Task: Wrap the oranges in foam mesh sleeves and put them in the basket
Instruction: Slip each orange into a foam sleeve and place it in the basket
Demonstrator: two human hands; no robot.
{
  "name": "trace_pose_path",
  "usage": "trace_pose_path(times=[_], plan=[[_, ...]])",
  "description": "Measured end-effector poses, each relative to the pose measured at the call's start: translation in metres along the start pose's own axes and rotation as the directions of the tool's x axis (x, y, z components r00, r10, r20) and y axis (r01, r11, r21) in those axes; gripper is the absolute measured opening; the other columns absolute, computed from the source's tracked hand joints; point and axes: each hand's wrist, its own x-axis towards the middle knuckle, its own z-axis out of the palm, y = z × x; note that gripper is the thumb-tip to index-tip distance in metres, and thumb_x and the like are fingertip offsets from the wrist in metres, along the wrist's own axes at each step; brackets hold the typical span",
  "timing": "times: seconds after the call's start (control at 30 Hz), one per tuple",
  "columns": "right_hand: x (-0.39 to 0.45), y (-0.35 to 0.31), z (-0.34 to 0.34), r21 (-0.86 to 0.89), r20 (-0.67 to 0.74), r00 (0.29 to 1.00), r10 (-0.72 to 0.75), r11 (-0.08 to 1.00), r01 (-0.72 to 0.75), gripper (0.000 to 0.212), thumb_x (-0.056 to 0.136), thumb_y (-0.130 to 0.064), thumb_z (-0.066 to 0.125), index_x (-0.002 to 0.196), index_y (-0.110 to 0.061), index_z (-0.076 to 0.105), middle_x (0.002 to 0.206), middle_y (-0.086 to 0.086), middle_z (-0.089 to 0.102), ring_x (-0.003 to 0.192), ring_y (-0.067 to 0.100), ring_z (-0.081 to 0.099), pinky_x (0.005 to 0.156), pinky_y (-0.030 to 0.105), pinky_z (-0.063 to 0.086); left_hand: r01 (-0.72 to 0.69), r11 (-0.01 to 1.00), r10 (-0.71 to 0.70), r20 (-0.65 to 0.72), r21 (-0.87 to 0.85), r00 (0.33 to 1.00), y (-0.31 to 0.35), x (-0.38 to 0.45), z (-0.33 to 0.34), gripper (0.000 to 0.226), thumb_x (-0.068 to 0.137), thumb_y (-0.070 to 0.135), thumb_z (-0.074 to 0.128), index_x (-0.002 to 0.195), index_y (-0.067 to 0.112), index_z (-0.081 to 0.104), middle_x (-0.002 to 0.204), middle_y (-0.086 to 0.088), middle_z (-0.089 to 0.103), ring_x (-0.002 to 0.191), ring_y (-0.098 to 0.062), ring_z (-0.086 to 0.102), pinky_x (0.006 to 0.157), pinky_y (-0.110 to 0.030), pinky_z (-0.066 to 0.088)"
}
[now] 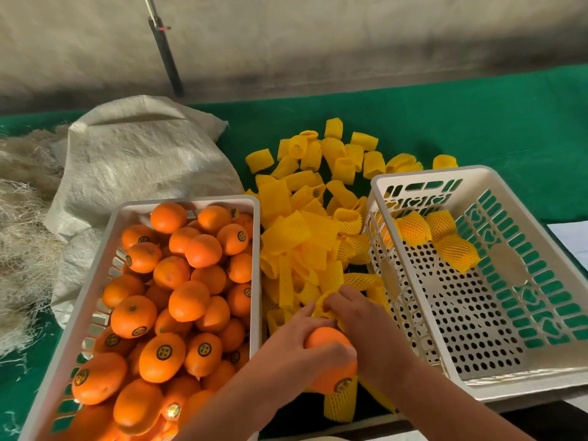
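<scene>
My left hand point(297, 346) grips a bare orange point(331, 366) with a round sticker, low between the two baskets. Just above it my right hand point(359, 323) pinches a yellow foam mesh sleeve point(321, 305) at its mouth; both hands touch the sleeve. A white basket point(105, 283) on the left is heaped with several unwrapped oranges point(178, 275). The white perforated basket point(541, 381) on the right holds two sleeved oranges point(439, 237) at its far end. A loose pile of yellow sleeves point(305, 218) lies between the baskets.
The baskets stand on a green cloth-covered table point(477, 122). A woven sack point(136, 160) and a tangle of pale fibre point(22, 233) lie at the back left. A dark pole point(165, 55) leans against the grey wall. A white sheet point(572, 233) shows at the right edge.
</scene>
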Motion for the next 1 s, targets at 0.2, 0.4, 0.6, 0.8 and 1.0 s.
trace_pose_path(times=[0.2,0.4,0.6,0.8,1.0], plan=[[-0.001,0.005,0.009,0.082,0.033,0.999,-0.029,0.996,0.026,0.058,0.092,-0.025,0.071,0.141,-0.042,0.046,0.127,-0.009,0.034,0.086,0.013,0.058,0.065,0.018,0.047,0.111,0.981,-0.124,-0.077,-0.160,0.989,-0.009,0.008,0.003,0.075,0.053,0.066,0.079,0.121,0.042,0.061,0.141,0.014,0.047,0.112,-0.021,0.060,0.073,-0.034,0.064],[-0.009,0.005,0.017,0.078,0.018,0.998,0.062,0.995,-0.063,0.070,0.092,-0.010,0.060,0.147,-0.045,0.034,0.120,-0.012,0.028,0.074,0.005,0.047,0.054,0.011,0.035,0.050,0.843,-0.190,-0.208,-0.535,0.960,-0.016,0.013,-0.015,0.055,0.074,0.055,0.086,0.113,0.020,0.069,0.096,-0.010,0.078,0.091,-0.034,0.078,0.068,-0.039,0.063],[-0.011,-0.002,0.021,0.197,0.014,0.995,0.097,0.976,-0.097,0.068,0.091,-0.021,0.069,0.146,-0.041,0.037,0.122,-0.014,0.029,0.082,0.009,0.055,0.061,0.015,0.044,0.100,0.921,-0.170,-0.156,-0.377,0.973,-0.023,0.011,-0.018,0.051,0.070,0.045,0.082,0.116,0.031,0.064,0.120,-0.008,0.067,0.097,-0.021,0.075,0.069,-0.039,0.063],[-0.019,-0.013,0.009,0.196,-0.051,0.995,0.084,0.978,-0.073,0.068,0.094,-0.035,0.068,0.150,-0.041,0.032,0.131,-0.016,0.027,0.093,0.007,0.056,0.066,0.009,0.044,-0.048,0.992,0.085,-0.343,0.116,0.935,-0.035,0.012,-0.016,0.051,0.060,0.080,0.075,0.103,0.058,0.058,0.101,0.025,0.066,0.086,0.002,0.068,0.064,-0.021,0.060],[-0.029,-0.038,0.007,0.174,-0.069,0.996,0.049,0.984,-0.037,0.072,0.094,-0.028,0.063,0.154,-0.040,0.027,0.142,-0.014,0.025,0.093,0.004,0.055,0.071,0.005,0.041,-0.031,0.838,0.373,-0.531,0.544,0.761,-0.047,0.019,-0.008,0.058,0.066,0.093,0.052,0.106,0.052,0.055,0.098,0.026,0.061,0.087,0.000,0.061,0.076,-0.017,0.054]])
